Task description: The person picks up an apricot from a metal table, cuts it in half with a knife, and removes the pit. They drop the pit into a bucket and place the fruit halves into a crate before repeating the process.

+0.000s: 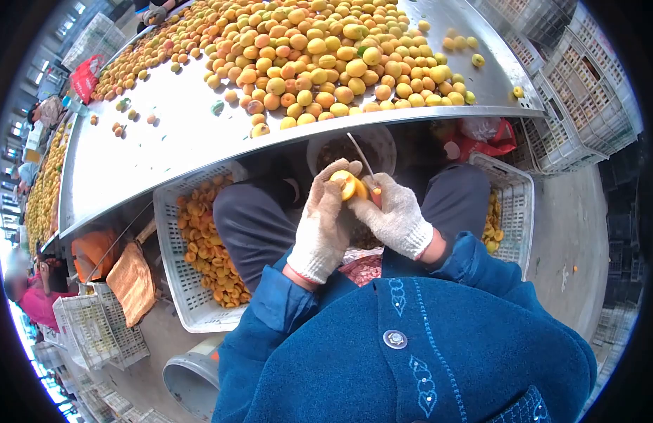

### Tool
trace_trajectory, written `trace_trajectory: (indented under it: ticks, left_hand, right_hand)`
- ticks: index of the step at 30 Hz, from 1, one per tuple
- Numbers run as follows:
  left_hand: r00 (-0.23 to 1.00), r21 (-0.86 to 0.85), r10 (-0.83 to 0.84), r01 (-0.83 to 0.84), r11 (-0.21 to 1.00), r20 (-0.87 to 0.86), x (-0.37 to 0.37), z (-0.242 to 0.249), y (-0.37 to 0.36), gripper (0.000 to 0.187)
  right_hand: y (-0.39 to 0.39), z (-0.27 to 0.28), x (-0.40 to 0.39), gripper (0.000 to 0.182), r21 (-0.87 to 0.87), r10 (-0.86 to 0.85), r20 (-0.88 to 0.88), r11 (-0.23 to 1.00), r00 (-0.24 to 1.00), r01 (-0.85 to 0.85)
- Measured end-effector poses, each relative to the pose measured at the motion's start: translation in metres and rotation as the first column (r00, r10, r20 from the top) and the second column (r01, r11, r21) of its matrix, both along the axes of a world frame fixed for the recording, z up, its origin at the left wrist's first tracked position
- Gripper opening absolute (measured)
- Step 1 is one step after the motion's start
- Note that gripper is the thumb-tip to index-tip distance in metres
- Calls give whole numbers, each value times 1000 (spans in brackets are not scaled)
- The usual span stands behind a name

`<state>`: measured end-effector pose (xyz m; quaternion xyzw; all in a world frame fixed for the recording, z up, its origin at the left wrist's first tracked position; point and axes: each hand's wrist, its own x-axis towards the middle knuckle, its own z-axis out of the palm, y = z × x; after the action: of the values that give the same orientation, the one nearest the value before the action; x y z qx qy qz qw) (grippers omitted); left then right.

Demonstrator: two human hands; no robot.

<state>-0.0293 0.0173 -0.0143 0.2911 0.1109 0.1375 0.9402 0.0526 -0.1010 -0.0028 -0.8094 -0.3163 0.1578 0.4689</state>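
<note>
Both of my hands wear whitish knit gloves and meet above my lap. In my left hand is a cut apricot, its orange flesh opened and pinched by fingers and thumb. My right hand is closed around a knife whose thin blade points up and away; a bit of orange handle shows by the thumb. The right fingers also touch the fruit's near side. Beneath the hands, partly hidden, a white bowl with dark contents stands between my knees.
A metal table ahead bears a heap of whole apricots. Crates of apricot halves flank my legs, a left crate and a right crate. Stacked crates rise at right. A bucket stands at lower left; other people sit farther left.
</note>
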Motion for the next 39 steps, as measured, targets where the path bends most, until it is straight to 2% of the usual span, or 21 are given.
trace_trajectory:
  ticks: [1,2,3,5,6,7,8,9,11,12,13,16,17,20,23,25,27,30,33,35,39]
  left_hand:
    - [1000,37,-14,14,999,1,-2,0,-1,43]
    - [998,140,-20,28,990,-55,-3,1,-1,41]
    - [998,139,-18,25,990,-54,-4,1,0,41]
    - [994,332,0,37,942,-110,-4,-1,0,37]
    - [994,330,0,37,943,-110,-4,-1,-1,37]
    - [995,243,9,16,970,-102,-4,-2,-2,36]
    - [995,155,20,-5,988,-95,-5,-2,-3,34]
    - [995,153,19,-4,988,-97,-6,-1,-4,34]
    - [991,122,3,14,992,-137,-5,3,-6,33]
    - [991,121,0,17,993,-137,-3,3,-7,33]
    - [989,141,-10,30,990,-145,-2,4,-8,35]
    - [984,229,-2,44,972,-181,-4,7,-5,40]
    - [978,292,17,45,955,-207,-4,7,-4,43]
    - [980,351,31,41,935,-197,-7,4,-4,46]
    - [974,326,-44,118,938,-224,-8,7,-3,44]
    - [967,244,-101,159,957,-232,-8,14,-5,42]
    - [959,485,-48,184,855,-279,-5,3,-6,41]
    - [962,575,-26,183,798,-271,-6,7,-8,39]
    - [960,533,-37,186,825,-277,-7,8,-9,40]
    - [960,570,-10,175,803,-281,-6,5,-12,36]
    - [960,614,22,160,773,-278,-4,8,-16,33]
  right_hand:
    - [0,2,1,39,1,3,0,1000,1000,-3]
    - [-1,3,3,39,-88,73,12,993,997,-72]
    - [-2,4,4,38,-178,141,17,975,990,-136]
    - [-5,4,5,37,-121,137,-17,983,990,-139]
    - [-7,7,6,36,-10,102,-135,994,986,-105]
    - [-9,10,7,34,96,81,-253,994,964,-58]
    - [-10,21,11,31,68,38,-375,998,926,-13]
    - [-9,29,11,26,145,10,-448,987,894,62]
    - [-11,42,18,24,146,-40,-586,977,809,154]
    - [-10,47,22,22,213,16,-596,967,802,139]
    - [-7,46,23,22,212,14,-598,967,802,141]
    - [7,47,17,20,210,50,-369,977,928,30]
    - [7,46,17,20,209,52,-369,977,928,28]
    - [6,44,17,16,303,-7,-522,933,853,193]
    - [8,45,26,14,534,63,-487,811,871,240]
    - [9,53,28,13,557,56,-469,793,881,246]
    - [12,60,26,10,629,129,-468,743,874,228]
    - [26,60,14,13,647,91,-446,720,890,251]
    - [29,49,13,16,642,62,-405,730,912,236]
    - [28,46,14,17,636,51,-392,736,919,231]
    - [24,41,13,18,641,27,-257,753,966,150]
